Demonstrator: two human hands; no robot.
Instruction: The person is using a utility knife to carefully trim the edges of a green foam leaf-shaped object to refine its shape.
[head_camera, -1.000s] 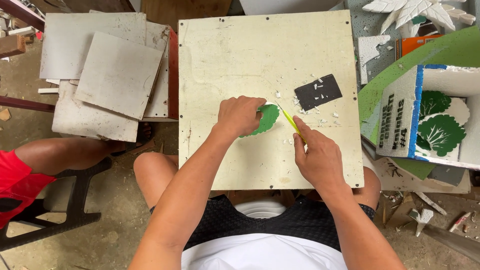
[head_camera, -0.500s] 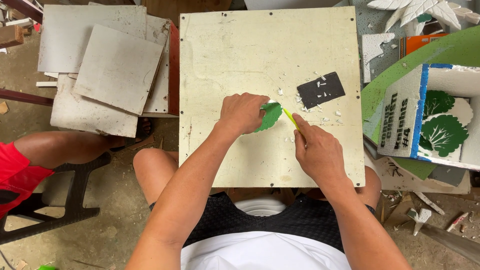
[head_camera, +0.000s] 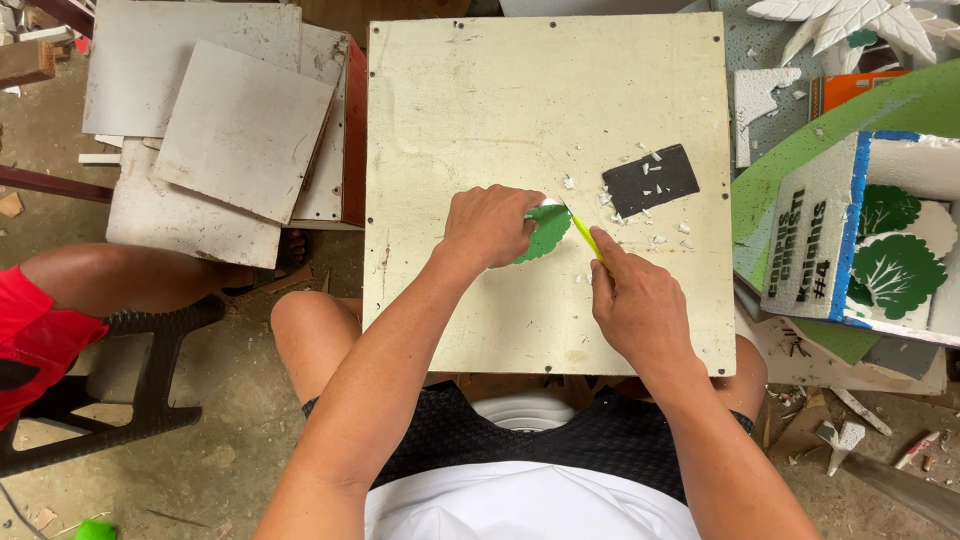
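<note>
A cream square board (head_camera: 480, 110) lies across my lap. My left hand (head_camera: 490, 226) presses down on a small green foam leaf piece (head_camera: 546, 232) near the board's middle. My right hand (head_camera: 632, 300) grips a yellow cutter knife (head_camera: 584, 234), its tip touching the upper right edge of the green piece. A black rectangular pad (head_camera: 650, 179) sits just beyond the knife, with white foam crumbs scattered around it.
Grey square boards (head_camera: 215, 130) are stacked at the left. A painted foam box with green tree cut-outs (head_camera: 880, 240) stands at the right, white foam leaves (head_camera: 850, 20) behind it. Another person's leg and red shorts (head_camera: 60, 300) are at the left by a black stool.
Both hands stay at the green piece; the knife has shifted slightly along its edge. The view has drifted a little.
</note>
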